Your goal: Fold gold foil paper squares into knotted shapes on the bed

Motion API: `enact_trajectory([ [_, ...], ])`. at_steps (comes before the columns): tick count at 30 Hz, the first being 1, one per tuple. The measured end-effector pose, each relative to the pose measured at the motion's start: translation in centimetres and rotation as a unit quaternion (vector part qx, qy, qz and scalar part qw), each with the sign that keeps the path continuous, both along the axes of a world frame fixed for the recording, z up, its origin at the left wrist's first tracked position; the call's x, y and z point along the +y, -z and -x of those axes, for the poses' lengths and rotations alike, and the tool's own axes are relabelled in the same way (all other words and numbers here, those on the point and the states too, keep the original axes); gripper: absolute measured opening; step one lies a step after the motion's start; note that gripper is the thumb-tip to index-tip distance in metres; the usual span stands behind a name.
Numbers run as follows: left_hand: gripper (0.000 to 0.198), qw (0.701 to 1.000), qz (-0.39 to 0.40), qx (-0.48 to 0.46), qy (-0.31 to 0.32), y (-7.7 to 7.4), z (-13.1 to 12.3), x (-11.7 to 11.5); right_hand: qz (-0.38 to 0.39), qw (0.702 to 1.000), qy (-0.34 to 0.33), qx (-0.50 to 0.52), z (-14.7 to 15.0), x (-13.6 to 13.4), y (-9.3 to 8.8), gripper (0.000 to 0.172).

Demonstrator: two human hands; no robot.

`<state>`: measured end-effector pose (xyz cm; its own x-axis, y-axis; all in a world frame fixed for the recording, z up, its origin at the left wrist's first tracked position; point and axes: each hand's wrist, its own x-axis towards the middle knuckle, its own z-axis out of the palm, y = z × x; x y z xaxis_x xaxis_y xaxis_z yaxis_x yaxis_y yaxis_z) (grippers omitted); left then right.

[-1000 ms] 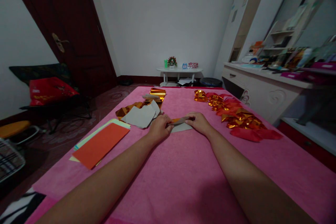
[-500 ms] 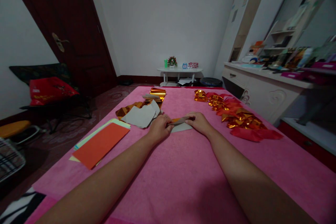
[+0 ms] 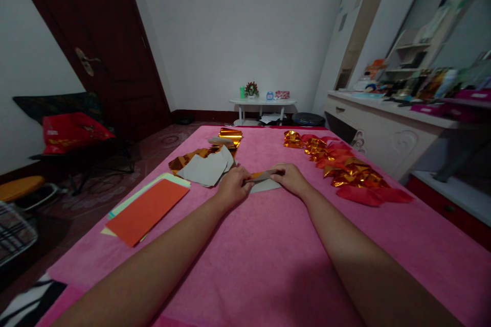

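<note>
On the pink-covered table [image 3: 268, 265], my left hand [image 3: 232, 186] and my right hand [image 3: 291, 179] pinch the two ends of a folded gold foil sheet [image 3: 264, 176], grey side up, held just above the cloth. A flat grey part of the sheet [image 3: 264, 187] rests on the table below it. Both hands have their fingers closed on the sheet's fold.
Loose grey-backed gold sheets [image 3: 205, 168] lie left of my hands, with a gold stack [image 3: 230, 135] behind. An orange paper pile [image 3: 146, 212] sits at the left edge. Several folded gold and red pieces [image 3: 345, 168] run along the right. A white dresser [image 3: 387, 127] stands right.
</note>
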<state>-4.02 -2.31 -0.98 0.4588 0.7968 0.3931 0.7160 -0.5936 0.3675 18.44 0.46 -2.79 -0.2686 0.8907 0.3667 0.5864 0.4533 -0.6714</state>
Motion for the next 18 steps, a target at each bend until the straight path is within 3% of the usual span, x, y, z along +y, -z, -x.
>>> enact_trajectory([
  [18,0.013,1.0,0.001,-0.009,0.002,0.01,0.02,-0.1,0.0,1.0,0.001,0.011,0.1,-0.13,-0.15,0.019],
])
